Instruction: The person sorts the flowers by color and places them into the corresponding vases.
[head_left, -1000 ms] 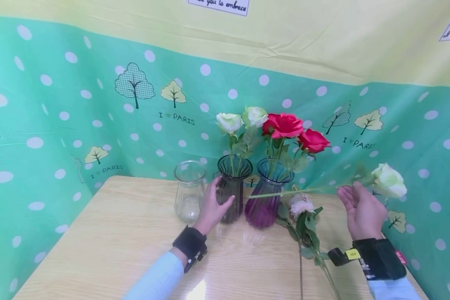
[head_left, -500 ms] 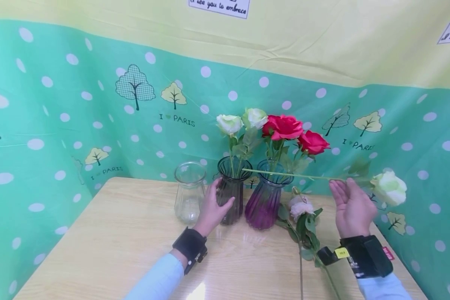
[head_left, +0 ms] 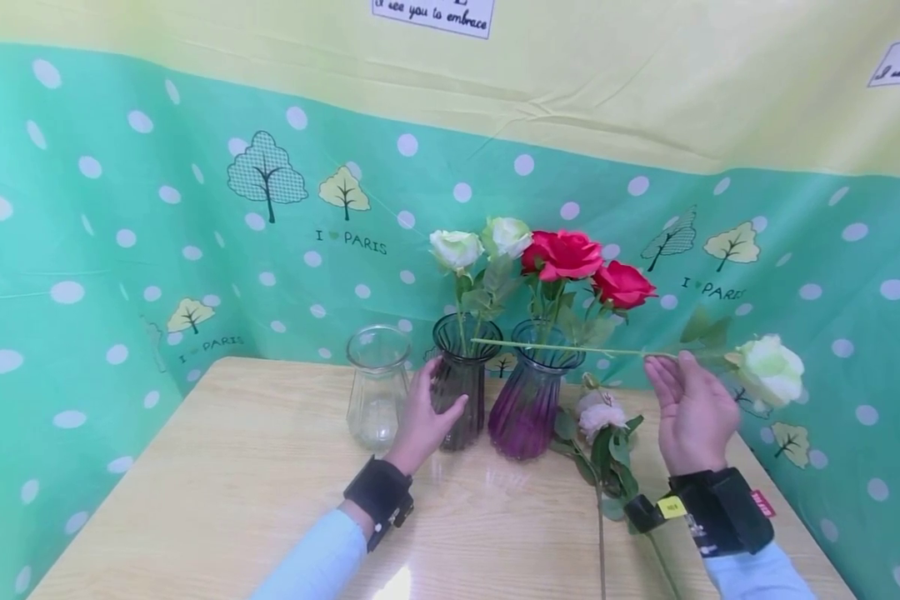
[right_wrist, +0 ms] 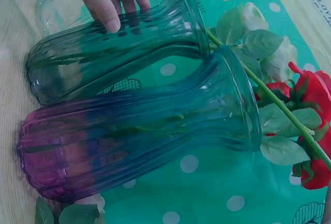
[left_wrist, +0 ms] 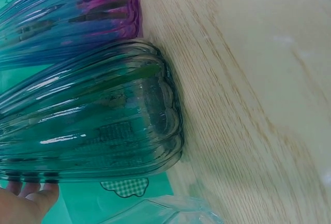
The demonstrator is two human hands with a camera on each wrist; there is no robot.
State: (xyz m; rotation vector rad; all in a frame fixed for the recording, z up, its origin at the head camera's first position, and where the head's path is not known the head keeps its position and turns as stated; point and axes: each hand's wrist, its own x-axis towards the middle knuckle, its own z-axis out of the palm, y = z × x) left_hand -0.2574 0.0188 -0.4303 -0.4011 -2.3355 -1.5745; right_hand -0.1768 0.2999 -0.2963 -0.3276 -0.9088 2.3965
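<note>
My left hand [head_left: 426, 421] holds the side of a dark grey ribbed glass vase [head_left: 467, 404], thumb toward me and fingers round its left side. Two white roses [head_left: 456, 250] stand in that vase. My right hand [head_left: 693, 412] pinches the stem of another white rose [head_left: 771, 371], held nearly level with its bloom to the right. The stem's cut end lies by the dark vase's rim, as the right wrist view [right_wrist: 209, 35] also suggests; whether it is inside the mouth I cannot tell. Beside it stands a blue-purple vase [head_left: 523, 417] with red roses [head_left: 566, 254].
A clear glass vase [head_left: 375, 408] stands left of my left hand. Pale pink flowers [head_left: 602, 414] with leafy stems lie on the wooden table [head_left: 217, 500] at right. A green and yellow printed cloth [head_left: 217, 167] hangs behind and along the sides.
My right hand has moved left with the white rose, and its stem end has risen and shifted left to the dark vase's rim. My left hand stays on that vase.
</note>
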